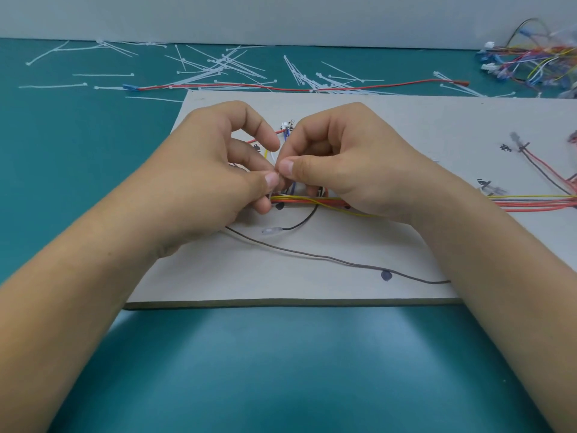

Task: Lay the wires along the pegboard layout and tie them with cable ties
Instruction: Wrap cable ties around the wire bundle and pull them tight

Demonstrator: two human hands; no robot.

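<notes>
A pale board (pixel 437 126) lies on the teal table with a bundle of red, orange and yellow wires (pixel 530 203) running across it. My left hand (pixel 212 176) and my right hand (pixel 349 164) meet over the bundle's left part, thumbs and forefingers pinched together on a thin white cable tie (pixel 274 157) that loops above the wires. Just beyond the fingers stands a small white connector with pins (pixel 288 123). A loose grey wire (pixel 312 254) and a short black wire (pixel 304 220) trail over the board toward me.
Several white cable ties (pixel 218 68) lie scattered at the back of the table. A long red wire (pixel 281 87) stretches behind the board. A heap of coloured wires (pixel 537 62) sits at the far right. Dark ink marks (pixel 386 275) dot the board.
</notes>
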